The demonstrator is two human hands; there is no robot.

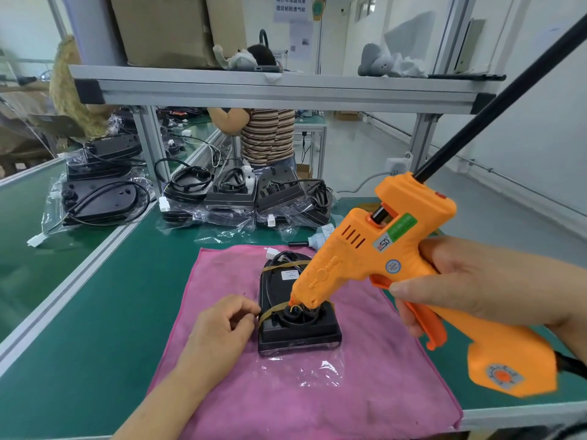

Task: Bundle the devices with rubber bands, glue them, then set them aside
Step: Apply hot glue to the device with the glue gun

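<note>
A green-topped workbench with aluminium edge rails (95, 312) fills the foreground. A grey aluminium-profile shelf (286, 90) on slotted posts spans it, and a large brown cardboard box (165, 27) sits on that shelf. Beyond, a pale glossy floor (365, 147) runs beside a white wall (540, 106). What seems to be a bright window (365, 7) lies far back.

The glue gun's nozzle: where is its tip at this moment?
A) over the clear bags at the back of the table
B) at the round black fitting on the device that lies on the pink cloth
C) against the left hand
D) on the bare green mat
B: the right hand holds the orange glue gun with its tip down at the round fitting of the banded black device on the pink cloth.
</note>
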